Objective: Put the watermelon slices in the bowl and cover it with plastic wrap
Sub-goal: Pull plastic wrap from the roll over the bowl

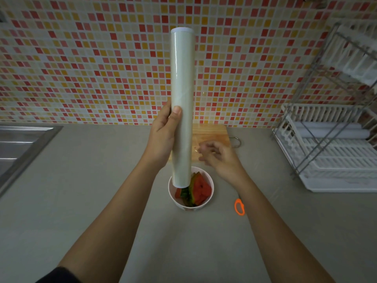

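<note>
Kitchen counter point(91, 180), grey, seen from the head camera. Mosaic tile wall point(81, 68) behind it.

- Left hand point(163, 135): wrapped round a roll of plastic wrap point(182, 88), thumb pressed flat on the front of the tube. The grip sits below the middle of the roll.
- Roll: upright, leaning slightly, with its lower end hanging over the bowl point(212, 186) and hiding part of the bowl's left side.
- Right hand point(218, 156): just right of the roll, not touching the tube, fingers loosely bent toward it. A faint glint shows at the fingertips; cannot tell whether they pinch a film edge.
- Watermelon slices point(201, 188): inside the white bowl, standing on edge, red flesh and green rind both showing. The bowl is uncovered, on the counter below the 2 hands.
- Cutting board point(212, 133): wooden, behind the hands by the wall, with a metal loop at its right edge.
- Scissors point(239, 207): only 1 orange handle shows, right of the bowl, partly hidden by the right forearm.
- Dish rack point(330, 152): white, far right.
- Sink point(20, 144): steel, far left.
</note>
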